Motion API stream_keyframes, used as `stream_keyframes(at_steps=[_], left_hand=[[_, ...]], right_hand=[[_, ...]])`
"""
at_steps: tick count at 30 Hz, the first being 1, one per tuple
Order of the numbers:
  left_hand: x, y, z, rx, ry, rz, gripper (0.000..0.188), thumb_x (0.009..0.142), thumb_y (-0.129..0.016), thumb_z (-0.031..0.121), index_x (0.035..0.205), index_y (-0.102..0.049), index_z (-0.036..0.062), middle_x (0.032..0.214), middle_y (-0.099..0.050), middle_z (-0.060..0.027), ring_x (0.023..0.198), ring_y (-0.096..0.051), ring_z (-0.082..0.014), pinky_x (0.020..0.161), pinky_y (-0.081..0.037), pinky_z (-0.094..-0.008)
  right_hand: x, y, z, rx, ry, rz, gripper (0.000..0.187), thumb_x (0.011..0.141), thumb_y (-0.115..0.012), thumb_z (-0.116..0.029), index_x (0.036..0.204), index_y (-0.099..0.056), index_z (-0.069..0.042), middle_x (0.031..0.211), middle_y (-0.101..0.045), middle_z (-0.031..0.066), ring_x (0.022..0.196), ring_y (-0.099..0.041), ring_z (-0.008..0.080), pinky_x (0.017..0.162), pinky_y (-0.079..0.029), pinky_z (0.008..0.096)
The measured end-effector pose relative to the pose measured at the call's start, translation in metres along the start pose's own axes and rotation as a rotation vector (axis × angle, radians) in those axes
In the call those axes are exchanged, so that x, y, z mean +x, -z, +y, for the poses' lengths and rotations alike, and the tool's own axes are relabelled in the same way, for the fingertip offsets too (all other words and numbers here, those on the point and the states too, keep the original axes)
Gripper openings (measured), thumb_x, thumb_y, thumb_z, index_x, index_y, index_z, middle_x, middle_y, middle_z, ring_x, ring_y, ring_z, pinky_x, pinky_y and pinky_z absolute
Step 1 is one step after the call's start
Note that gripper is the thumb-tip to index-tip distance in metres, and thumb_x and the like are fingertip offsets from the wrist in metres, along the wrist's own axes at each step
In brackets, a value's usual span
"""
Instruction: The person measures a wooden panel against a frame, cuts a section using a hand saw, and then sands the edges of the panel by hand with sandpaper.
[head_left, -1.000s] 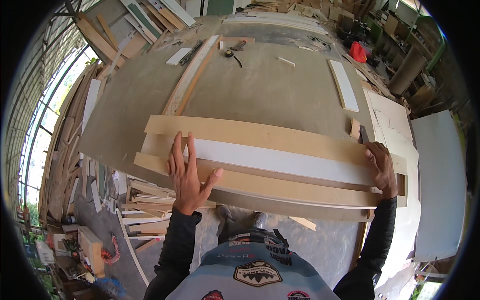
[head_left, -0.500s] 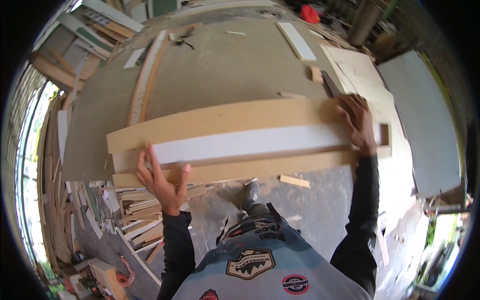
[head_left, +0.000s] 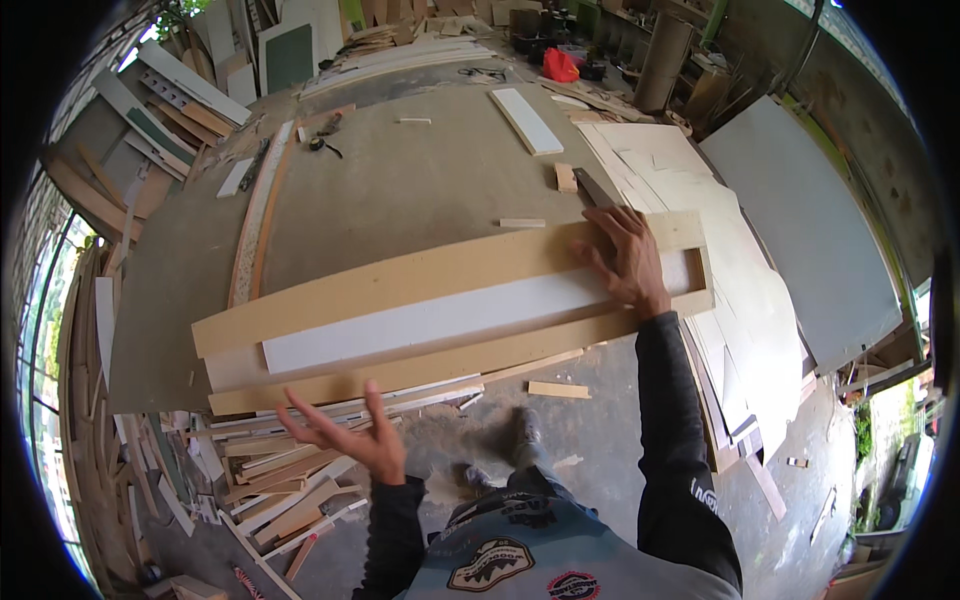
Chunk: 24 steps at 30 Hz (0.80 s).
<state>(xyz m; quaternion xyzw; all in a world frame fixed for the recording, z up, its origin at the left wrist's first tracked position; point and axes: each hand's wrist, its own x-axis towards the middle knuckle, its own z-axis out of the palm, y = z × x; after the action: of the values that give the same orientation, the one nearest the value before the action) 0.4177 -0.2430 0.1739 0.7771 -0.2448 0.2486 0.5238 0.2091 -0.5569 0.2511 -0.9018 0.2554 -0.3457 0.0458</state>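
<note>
A long, shallow wooden frame lies across the near side of the worktable [head_left: 400,190]. It has a wide tan far board [head_left: 400,278] and a narrower near board [head_left: 470,358]. Between them runs a white strip [head_left: 430,324], with an open gap at the right end. My right hand [head_left: 635,265] lies over the frame toward that end, fingers spread across the far board and the white strip. My left hand [head_left: 360,440] hovers by the near board's left part, fingers apart and holding nothing; whether a fingertip touches the wood I cannot tell.
Beyond the frame lie a white board [head_left: 527,121], a small wood block [head_left: 566,178], a thin offcut [head_left: 522,223] and a tape measure [head_left: 320,145]. A long strip [head_left: 262,215] stretches away at left. Scrap wood [head_left: 290,480] litters the floor; pale sheets [head_left: 745,290] flank the right.
My left hand has come away from the frame's left end toward me. The frame now slants more, its left end nearer me. My right hand still rests on its right part, with fingers spread wider.
</note>
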Motion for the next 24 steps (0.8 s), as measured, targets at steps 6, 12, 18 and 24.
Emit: stream_keyframes(at_steps=[6,12,18,24], left_hand=[[-0.034,-0.033,-0.010,-0.057,0.170,-0.006,0.084,0.097,-0.055,0.042,0.161,-0.010,0.0100,0.162,0.012,-0.0258,0.152,0.012,-0.0387,0.119,-0.006,-0.0566],[-0.030,-0.048,-0.001,-0.059,0.193,0.086,0.079,0.097,-0.051,0.043,0.160,-0.016,0.0091,0.163,0.005,-0.0257,0.152,0.008,-0.0382,0.119,-0.005,-0.0567],[0.005,-0.071,-0.003,-0.075,0.103,0.147,0.062,0.099,-0.048,0.032,0.155,-0.031,0.0110,0.163,-0.002,-0.0246,0.153,0.001,-0.0367,0.119,-0.008,-0.0552],[0.046,-0.123,-0.005,-0.130,0.118,0.225,0.051,0.097,-0.050,0.029,0.146,-0.049,0.0121,0.161,-0.019,-0.0187,0.153,-0.006,-0.0329,0.120,-0.010,-0.0520]], right_hand=[[-0.033,0.039,0.003,-0.049,0.012,0.189,0.047,0.086,-0.069,-0.032,0.119,-0.065,0.000,0.129,-0.060,0.0190,0.122,-0.054,0.0381,0.106,-0.041,0.0469],[-0.133,0.095,0.103,0.336,-0.674,0.380,0.065,0.094,-0.049,-0.057,0.125,-0.067,-0.002,0.134,-0.061,0.0154,0.124,-0.057,0.0296,0.108,-0.040,0.0463],[-0.149,0.024,0.147,0.922,-0.642,0.042,0.084,0.091,-0.055,-0.054,0.153,-0.036,-0.001,0.152,-0.043,0.0172,0.143,-0.037,0.0279,0.117,-0.026,0.0430],[-0.064,0.028,0.142,0.932,-0.616,-0.055,0.073,0.088,-0.056,-0.032,0.147,-0.039,0.008,0.150,-0.042,0.0233,0.140,-0.038,0.0340,0.118,-0.022,0.0385]])
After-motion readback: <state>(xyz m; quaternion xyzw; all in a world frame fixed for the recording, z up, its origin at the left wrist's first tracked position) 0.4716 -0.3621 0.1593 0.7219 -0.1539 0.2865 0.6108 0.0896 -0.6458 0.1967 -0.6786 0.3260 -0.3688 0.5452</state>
